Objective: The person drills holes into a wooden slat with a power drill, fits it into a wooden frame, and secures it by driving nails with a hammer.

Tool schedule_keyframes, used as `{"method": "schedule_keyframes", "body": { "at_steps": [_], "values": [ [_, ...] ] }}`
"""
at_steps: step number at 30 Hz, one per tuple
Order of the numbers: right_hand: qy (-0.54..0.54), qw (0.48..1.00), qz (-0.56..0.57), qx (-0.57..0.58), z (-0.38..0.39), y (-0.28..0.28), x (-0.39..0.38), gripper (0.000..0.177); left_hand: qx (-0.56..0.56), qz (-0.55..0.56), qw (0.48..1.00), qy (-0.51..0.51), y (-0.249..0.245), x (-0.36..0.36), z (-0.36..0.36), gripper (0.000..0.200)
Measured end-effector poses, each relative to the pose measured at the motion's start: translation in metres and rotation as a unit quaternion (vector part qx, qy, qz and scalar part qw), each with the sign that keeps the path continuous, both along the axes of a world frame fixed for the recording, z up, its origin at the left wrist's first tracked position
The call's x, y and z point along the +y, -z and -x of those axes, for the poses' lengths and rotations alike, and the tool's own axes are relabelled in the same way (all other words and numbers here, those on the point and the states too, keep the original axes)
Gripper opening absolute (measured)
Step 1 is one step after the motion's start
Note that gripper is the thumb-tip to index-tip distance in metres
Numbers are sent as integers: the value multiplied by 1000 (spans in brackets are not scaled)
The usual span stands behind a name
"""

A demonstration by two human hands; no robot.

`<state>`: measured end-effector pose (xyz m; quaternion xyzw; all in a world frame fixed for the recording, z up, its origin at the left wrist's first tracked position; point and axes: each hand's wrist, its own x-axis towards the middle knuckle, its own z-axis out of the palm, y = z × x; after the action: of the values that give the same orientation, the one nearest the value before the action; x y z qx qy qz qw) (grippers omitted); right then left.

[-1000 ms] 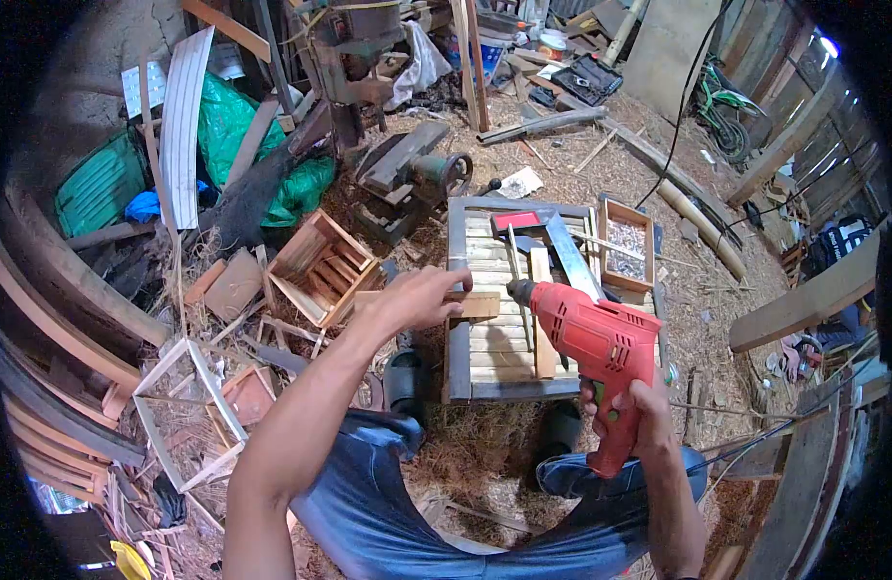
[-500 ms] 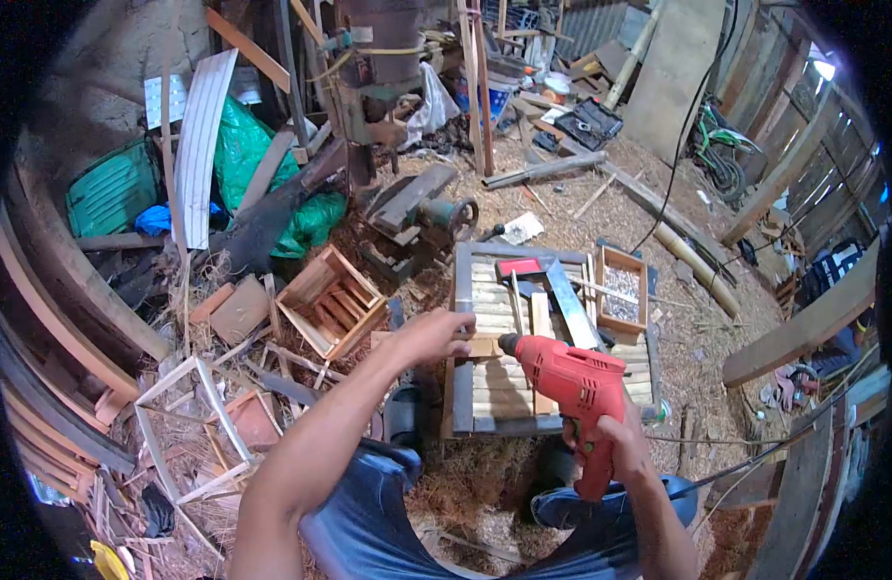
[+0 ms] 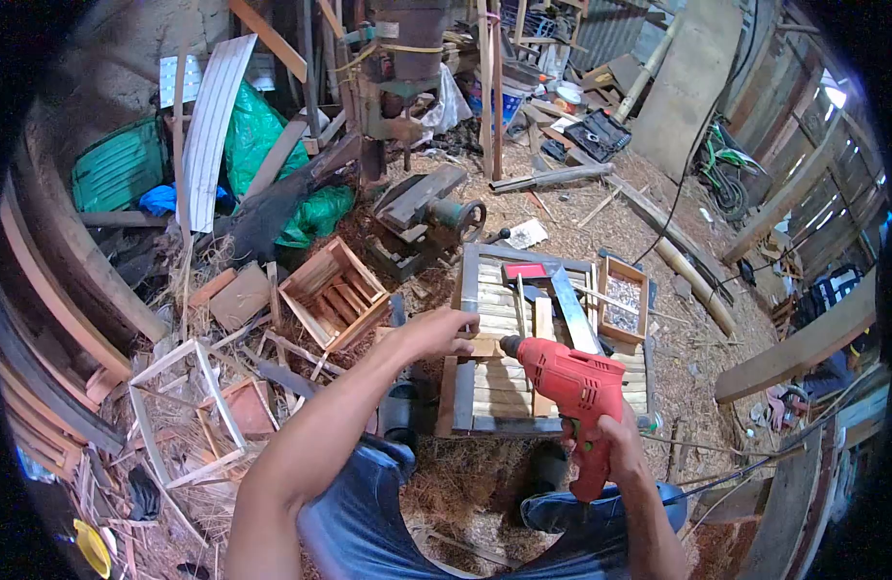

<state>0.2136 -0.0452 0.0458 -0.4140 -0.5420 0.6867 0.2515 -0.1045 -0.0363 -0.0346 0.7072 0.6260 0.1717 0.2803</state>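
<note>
A red power drill (image 3: 571,382) is in my right hand (image 3: 615,445), its fingers wrapped round the handle and its black chuck pointing left. My left hand (image 3: 446,333) has its fingers bent round the left end of a small wooden piece (image 3: 484,348), in front of the chuck. Both are above a low slatted table (image 3: 465,387) with a grey frame. On the table lie a light wooden strip (image 3: 542,348), a metal handsaw blade (image 3: 573,314) and a red and black object (image 3: 525,272).
A wooden box (image 3: 335,295) stands left of the table, and a tray of small metal pieces (image 3: 623,300) is at its right. A white wooden frame (image 3: 190,416) lies lower left. A bench vise (image 3: 451,215) stands behind. A black cable (image 3: 673,208) hangs at right.
The view has shifted slightly, so the surroundings appear a little displaced. Both hands keep nearly the same pose, with the drill and the wooden piece still in them.
</note>
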Motion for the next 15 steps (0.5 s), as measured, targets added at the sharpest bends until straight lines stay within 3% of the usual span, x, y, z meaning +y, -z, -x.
{"method": "schedule_keyframes", "body": {
  "at_steps": [8,15],
  "values": [
    [-12,1000,6,8,3,-5,1,56,-6,0,1000,1,5,3,0,39],
    [-13,999,5,-30,7,-11,12,48,47,-7,999,11,-8,1,-5,35]
  ]
}}
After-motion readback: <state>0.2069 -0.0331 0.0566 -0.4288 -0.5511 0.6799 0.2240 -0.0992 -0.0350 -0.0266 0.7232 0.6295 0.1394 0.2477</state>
